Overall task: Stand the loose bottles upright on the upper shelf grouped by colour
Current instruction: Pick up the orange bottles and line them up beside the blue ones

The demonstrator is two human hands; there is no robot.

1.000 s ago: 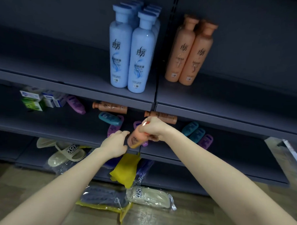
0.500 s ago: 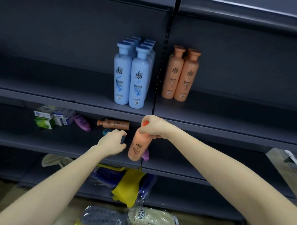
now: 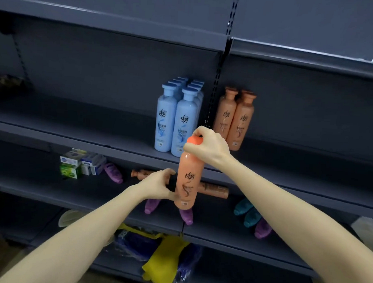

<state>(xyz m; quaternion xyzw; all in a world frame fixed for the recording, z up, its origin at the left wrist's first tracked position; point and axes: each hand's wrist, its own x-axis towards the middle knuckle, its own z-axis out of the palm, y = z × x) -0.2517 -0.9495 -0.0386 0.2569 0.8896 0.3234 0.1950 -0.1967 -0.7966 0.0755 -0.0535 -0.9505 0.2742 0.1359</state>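
Observation:
An orange bottle [image 3: 187,183] hangs upright in front of the upper shelf [image 3: 76,129] edge. My right hand [image 3: 206,146] grips its cap and neck from above. My left hand [image 3: 156,185] holds the lower left side of its body between fingers and thumb. On the upper shelf stand several blue bottles [image 3: 175,119] in two rows and, to their right, two orange bottles [image 3: 233,119]. Two more orange bottles lie on the shelf below, one [image 3: 140,173] behind my left hand, the other [image 3: 213,190] right of the held bottle.
The lower shelf also holds small boxes [image 3: 79,164], purple bottles [image 3: 113,172] lying down and teal bottles [image 3: 246,211] at the right. Bagged slippers and a yellow cloth [image 3: 164,259] sit on the bottom level. A slotted upright [image 3: 214,95] divides the blue and orange groups.
My right hand has lifted the orange bottle from the lower shelf and turned it upright. My left hand has come against its side. The view has tilted upward.

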